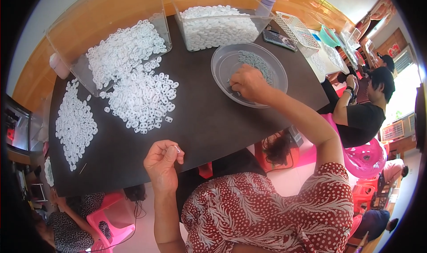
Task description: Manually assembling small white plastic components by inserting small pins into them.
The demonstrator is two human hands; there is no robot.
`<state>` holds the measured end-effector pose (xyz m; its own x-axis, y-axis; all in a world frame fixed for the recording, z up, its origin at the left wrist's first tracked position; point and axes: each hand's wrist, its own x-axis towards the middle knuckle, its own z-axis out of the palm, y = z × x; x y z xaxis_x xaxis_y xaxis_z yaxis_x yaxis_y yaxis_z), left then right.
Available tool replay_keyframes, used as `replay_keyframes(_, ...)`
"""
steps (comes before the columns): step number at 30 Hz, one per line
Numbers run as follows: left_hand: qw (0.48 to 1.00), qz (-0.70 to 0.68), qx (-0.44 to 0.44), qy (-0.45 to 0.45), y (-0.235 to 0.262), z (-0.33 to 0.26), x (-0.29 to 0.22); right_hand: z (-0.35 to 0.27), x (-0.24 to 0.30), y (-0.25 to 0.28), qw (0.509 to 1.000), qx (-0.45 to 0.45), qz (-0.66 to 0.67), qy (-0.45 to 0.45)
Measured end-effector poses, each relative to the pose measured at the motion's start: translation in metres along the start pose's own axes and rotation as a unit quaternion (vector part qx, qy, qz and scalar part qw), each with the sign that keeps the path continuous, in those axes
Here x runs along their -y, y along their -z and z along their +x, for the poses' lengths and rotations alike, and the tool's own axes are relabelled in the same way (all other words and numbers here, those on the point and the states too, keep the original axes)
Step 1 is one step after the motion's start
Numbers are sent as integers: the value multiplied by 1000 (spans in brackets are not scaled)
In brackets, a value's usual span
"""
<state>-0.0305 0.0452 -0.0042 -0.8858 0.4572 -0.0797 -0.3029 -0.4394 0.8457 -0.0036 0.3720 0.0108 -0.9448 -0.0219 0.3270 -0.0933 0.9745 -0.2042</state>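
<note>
My left hand (163,165) is raised near the table's front edge, with thumb and forefinger pinched on a small white plastic piece (178,149). Over a round clear plastic tray (217,75), my right hand (249,82) dips in with its fingers drawn together; what they hold, if anything, is hidden. Small grey-green pieces (260,64) lie heaped in the tray, partly behind that hand. A loose pile of white oval pieces with holes (142,99) spreads left of the tray, spilling from a tipped clear bin (71,35).
A second clear bin (195,47) full of white pieces stands behind the tray. More white pieces (74,126) form a long heap at the table's left. A phone (279,39), a purple-lidded container (265,4) and a white basket (302,30) sit far right. Other people sit at both sides.
</note>
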Motion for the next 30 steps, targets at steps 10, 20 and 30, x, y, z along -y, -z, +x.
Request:
replay_keyframes(10, 1000, 10, 10, -12, 3, -2, 0, -19, -8, 31, 996, 74, 19, -35)
replay_keyframes(20, 1000, 3, 11, -19, 5, -4, 1, -27, -10, 29, 990, 35, -12, -134)
replay_keyframes(30, 999, -27, 14, -17, 6, -5, 1, -19, -9, 13, 986, 51, -91, -131)
